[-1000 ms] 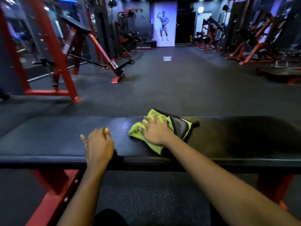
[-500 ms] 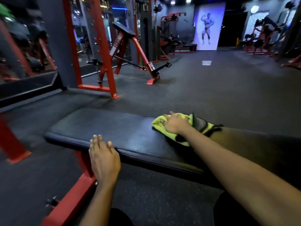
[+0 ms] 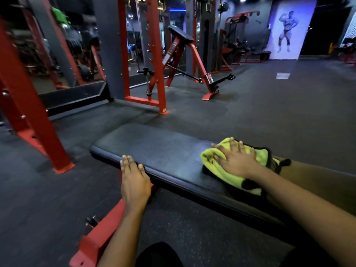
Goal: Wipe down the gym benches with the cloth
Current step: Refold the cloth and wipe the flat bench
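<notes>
Right hand (image 3: 236, 162), fingers spread flat, presses the cloth (image 3: 211, 158) on the bench (image 3: 163, 147); left hand (image 3: 134, 182) rests open on its near edge

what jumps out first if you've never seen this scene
The bright yellow-green cloth grabs the eye, pressed flat under the right hand on the long black padded bench in the foreground. The left hand rests on the bench's near edge. Behind, red steel rack frames stand at left, and a lit bodybuilder poster glows on the far wall.

Black bench (image 3: 163, 151) carries a yellow-green cloth (image 3: 210, 160).
</notes>
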The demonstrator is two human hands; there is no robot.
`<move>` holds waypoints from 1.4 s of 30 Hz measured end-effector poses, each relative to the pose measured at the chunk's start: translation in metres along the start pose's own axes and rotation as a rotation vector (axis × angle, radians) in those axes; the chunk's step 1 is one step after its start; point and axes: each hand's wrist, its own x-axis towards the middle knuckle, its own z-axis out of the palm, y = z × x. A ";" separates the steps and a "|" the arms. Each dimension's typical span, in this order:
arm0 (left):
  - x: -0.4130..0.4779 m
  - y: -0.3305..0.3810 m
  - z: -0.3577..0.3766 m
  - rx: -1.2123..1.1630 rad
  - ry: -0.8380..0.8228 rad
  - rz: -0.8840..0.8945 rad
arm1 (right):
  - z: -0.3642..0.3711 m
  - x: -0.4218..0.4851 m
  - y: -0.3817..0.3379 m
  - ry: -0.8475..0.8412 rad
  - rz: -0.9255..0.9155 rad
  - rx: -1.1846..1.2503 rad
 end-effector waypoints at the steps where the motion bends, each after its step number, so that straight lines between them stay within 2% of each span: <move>1: 0.002 -0.003 -0.002 0.022 -0.019 0.010 | 0.000 0.024 -0.010 0.005 0.012 0.021; 4: 0.004 -0.008 -0.005 0.082 -0.079 0.031 | -0.001 0.072 -0.057 -0.005 -0.049 0.023; 6: 0.005 -0.012 -0.008 0.081 -0.091 0.047 | 0.001 0.072 -0.096 -0.007 -0.161 -0.021; 8: 0.004 -0.015 -0.007 0.039 -0.063 0.061 | 0.003 0.047 -0.119 -0.012 -0.323 -0.014; 11: 0.005 -0.020 -0.001 -0.011 0.031 0.063 | 0.011 -0.014 -0.107 0.009 -0.529 0.010; 13: 0.009 -0.022 0.003 -0.044 0.065 0.038 | 0.010 -0.035 -0.082 0.012 -0.504 -0.003; 16: 0.024 -0.027 0.005 -0.101 0.052 -0.057 | 0.005 -0.006 -0.058 -0.042 -0.256 -0.011; 18: 0.040 -0.033 0.003 -0.146 0.039 -0.094 | 0.003 0.034 -0.066 -0.007 -0.143 -0.021; 21: 0.073 -0.036 -0.004 -0.239 0.019 -0.202 | 0.007 0.089 -0.112 0.031 -0.096 0.008; 25: 0.094 -0.015 0.000 -0.366 0.118 -0.391 | 0.008 0.098 -0.152 0.021 -0.182 0.029; 28: 0.095 -0.017 0.011 -0.413 0.190 -0.384 | 0.015 0.044 -0.137 0.062 -0.410 0.043; 30: 0.096 -0.024 0.017 -0.428 0.205 -0.363 | 0.019 0.014 -0.124 0.042 -0.485 0.057; 32: 0.096 -0.029 0.019 -0.431 0.211 -0.350 | 0.019 0.029 -0.121 0.032 -0.428 0.026; 36: 0.094 -0.029 0.019 -0.444 0.203 -0.330 | 0.017 0.081 -0.158 0.064 -0.195 0.017; 42: 0.094 -0.029 0.018 -0.483 0.210 -0.313 | 0.025 0.009 -0.158 0.077 -0.350 0.012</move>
